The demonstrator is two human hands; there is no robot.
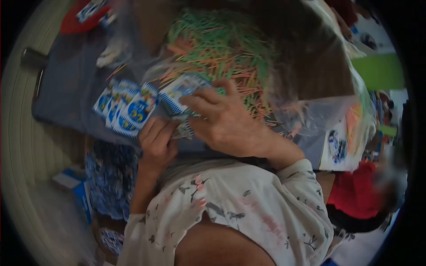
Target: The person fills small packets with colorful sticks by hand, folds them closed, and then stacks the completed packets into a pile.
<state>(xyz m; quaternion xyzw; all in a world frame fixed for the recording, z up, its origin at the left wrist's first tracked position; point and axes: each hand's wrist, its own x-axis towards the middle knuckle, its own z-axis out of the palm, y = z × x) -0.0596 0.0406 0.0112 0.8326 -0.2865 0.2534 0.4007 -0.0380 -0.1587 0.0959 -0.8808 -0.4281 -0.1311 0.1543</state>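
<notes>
My left hand (157, 139) is closed, with fingertips pinching the left edge of a small silvery-and-white packet (183, 128). Curled over from the right, my right hand (224, 117) has its thumb and fingers closed around the packet's other side; the fingers partly hide it. Just above, another blue-and-white packet (177, 88) lies by the right fingertips. Several blue-and-white printed packets (137, 111) are fanned in an overlapping pile beside my left hand. Beyond both hands spreads a heap of thin green and orange sticks (222, 48).
Clear plastic sheeting (301, 115) surrounds the stick heap on the grey table cover (66, 93). A red container (82, 20) stands at the back left. Below the table's left side sits a mass of blue packets (113, 177). A red item (357, 190) is at the right.
</notes>
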